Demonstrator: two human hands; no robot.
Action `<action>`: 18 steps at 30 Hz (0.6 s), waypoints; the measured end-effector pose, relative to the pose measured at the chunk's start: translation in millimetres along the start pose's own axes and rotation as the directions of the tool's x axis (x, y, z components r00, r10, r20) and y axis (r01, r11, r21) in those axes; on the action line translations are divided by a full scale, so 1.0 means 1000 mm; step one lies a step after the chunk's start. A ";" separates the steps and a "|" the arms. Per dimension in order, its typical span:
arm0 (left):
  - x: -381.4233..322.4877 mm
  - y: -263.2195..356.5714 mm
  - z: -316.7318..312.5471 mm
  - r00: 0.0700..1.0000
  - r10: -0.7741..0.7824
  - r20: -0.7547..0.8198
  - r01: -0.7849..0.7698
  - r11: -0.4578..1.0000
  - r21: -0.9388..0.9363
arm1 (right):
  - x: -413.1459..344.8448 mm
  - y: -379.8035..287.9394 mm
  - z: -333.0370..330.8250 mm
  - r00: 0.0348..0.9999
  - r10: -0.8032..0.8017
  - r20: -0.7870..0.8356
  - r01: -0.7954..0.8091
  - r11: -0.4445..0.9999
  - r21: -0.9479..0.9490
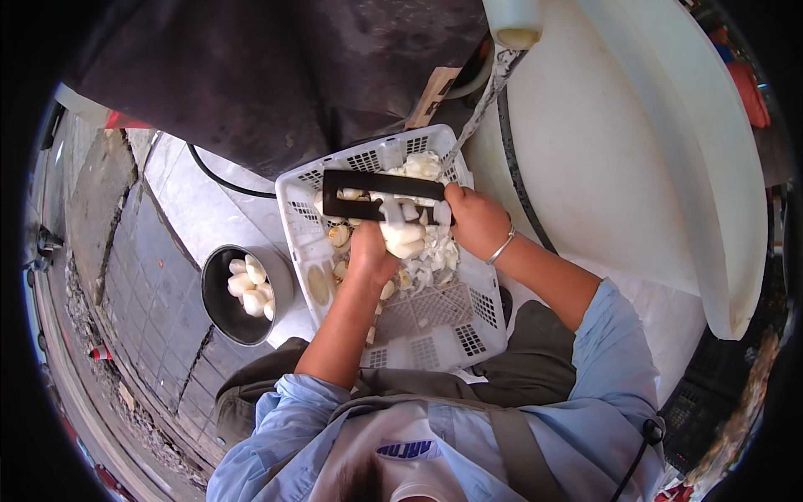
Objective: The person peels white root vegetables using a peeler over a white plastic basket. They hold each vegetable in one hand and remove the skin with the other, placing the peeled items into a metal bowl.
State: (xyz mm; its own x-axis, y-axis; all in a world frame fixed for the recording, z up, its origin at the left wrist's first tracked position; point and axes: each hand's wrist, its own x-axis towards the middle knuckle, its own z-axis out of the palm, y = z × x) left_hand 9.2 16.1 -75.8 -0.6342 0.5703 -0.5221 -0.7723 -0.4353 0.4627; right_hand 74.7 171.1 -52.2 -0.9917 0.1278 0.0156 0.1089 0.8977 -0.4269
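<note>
A white plastic crate [307,276] with perforated sides stands before me, holding white peelings [439,251] and several brownish cut pieces [339,236]. Over it, my right hand [478,219] is closed on the right end of a black slotted, frame-like tool [382,183], whose exact kind I cannot tell. My left hand [371,254] is beneath the tool's left part and holds a peeled white vegetable [403,238]. That vegetable is partly blurred, and the left fingers are mostly hidden. Some whitish pieces [419,164] lie at the crate's far side.
Left of the crate, a dark round pot [216,314] contains several peeled white vegetables [251,285]. A large white plastic tub [596,157] rises at the right. Beyond the crate hangs a dark cover [282,81]. A black hose [517,169] runs beside the tub; grey paving [150,245] extends left.
</note>
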 end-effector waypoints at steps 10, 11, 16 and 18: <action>0.005 0.004 -0.012 0.926 -0.271 0.261 0.359 0.847 -0.392 | -0.005 -0.008 -0.002 0.932 -0.329 -0.153 0.313 0.942 -0.121; 0.002 -0.003 -0.012 0.972 -0.209 0.108 0.236 0.873 -0.428 | -0.006 -0.007 -0.001 0.958 -0.260 -0.120 0.247 0.963 -0.109; 0.003 0.011 0.001 0.847 -0.351 0.399 0.487 0.812 -0.322 | 0.000 0.016 -0.008 0.991 0.134 0.026 -0.136 0.987 0.085; 0.007 0.010 0.001 0.867 -0.365 0.340 0.483 0.781 -0.395 | -0.004 0.010 -0.010 0.998 0.069 0.001 -0.068 0.987 0.148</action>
State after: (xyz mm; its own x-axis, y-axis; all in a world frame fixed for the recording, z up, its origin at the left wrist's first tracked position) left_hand -3.1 16.4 -74.5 -0.2558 0.8899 -0.3776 -0.9244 -0.3395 -0.1739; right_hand 80.0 183.8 -47.3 -0.9819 0.1889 -0.0142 0.1648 0.8146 -0.5561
